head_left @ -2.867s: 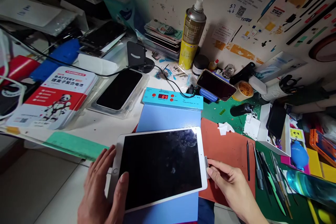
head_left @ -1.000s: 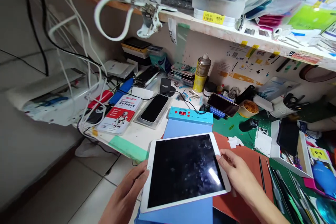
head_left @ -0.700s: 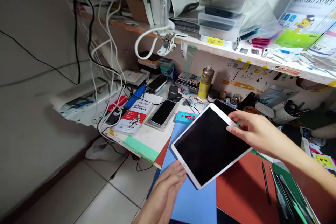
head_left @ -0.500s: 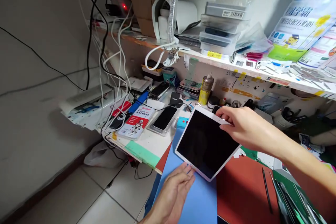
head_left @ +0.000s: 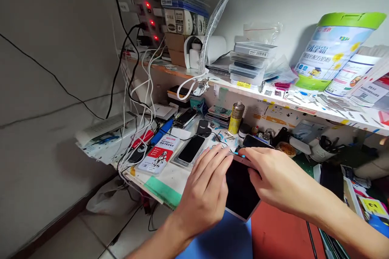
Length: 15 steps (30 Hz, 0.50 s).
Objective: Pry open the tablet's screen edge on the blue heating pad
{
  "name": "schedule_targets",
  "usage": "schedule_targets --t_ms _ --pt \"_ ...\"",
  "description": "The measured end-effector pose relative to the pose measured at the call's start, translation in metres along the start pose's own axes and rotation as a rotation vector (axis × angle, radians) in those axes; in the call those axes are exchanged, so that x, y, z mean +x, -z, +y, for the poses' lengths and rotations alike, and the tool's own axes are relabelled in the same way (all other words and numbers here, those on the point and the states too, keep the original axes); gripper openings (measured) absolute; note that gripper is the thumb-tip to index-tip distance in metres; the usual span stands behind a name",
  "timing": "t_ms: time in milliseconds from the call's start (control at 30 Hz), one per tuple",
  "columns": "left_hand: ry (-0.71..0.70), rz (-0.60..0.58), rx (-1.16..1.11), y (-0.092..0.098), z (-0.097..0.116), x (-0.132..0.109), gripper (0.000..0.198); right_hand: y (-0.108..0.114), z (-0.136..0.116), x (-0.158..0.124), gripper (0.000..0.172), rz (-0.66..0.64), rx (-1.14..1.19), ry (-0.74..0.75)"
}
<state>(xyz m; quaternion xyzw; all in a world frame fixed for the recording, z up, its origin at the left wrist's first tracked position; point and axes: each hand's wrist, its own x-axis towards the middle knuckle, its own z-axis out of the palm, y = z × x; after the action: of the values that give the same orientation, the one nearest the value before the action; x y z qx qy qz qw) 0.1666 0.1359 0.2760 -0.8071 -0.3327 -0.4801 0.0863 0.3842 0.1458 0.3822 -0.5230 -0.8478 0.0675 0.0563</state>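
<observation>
- Our left hand [head_left: 206,189] has moved from the tablet's [head_left: 241,192] near edge to its left side, fingers outstretched; whether it grips, we can't tell.
- Our right hand [head_left: 269,170] pinches its upper edge.
- Over the blue mat [head_left: 226,243], its near corner is exposed, with red mat [head_left: 281,234] rightward.
- Screen towards us; long axis, partly hidden, seems slanted away rightward.
</observation>
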Motion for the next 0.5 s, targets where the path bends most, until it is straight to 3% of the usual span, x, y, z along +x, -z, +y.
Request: schedule_targets --t_ms 100,267,367,500 --pt "-0.15 -0.035 0.12 -0.015 -0.009 0.027 0.043 0.006 -0.002 -0.007 0.028 0.029 0.067 -0.023" --pt "-0.218 -0.029 0.125 -0.017 -0.007 0.026 0.041 0.008 0.026 -0.049 0.033 0.378 0.398 -0.12" --pt "-0.246 -0.039 0.129 -0.011 -0.002 0.02 0.041 -0.004 0.042 -0.079 0.034 0.371 0.576 -0.246" --pt "-0.271 -0.053 0.101 -0.007 0.006 0.015 0.042 -0.026 0.043 -0.091 0.027 0.365 0.67 -0.224"
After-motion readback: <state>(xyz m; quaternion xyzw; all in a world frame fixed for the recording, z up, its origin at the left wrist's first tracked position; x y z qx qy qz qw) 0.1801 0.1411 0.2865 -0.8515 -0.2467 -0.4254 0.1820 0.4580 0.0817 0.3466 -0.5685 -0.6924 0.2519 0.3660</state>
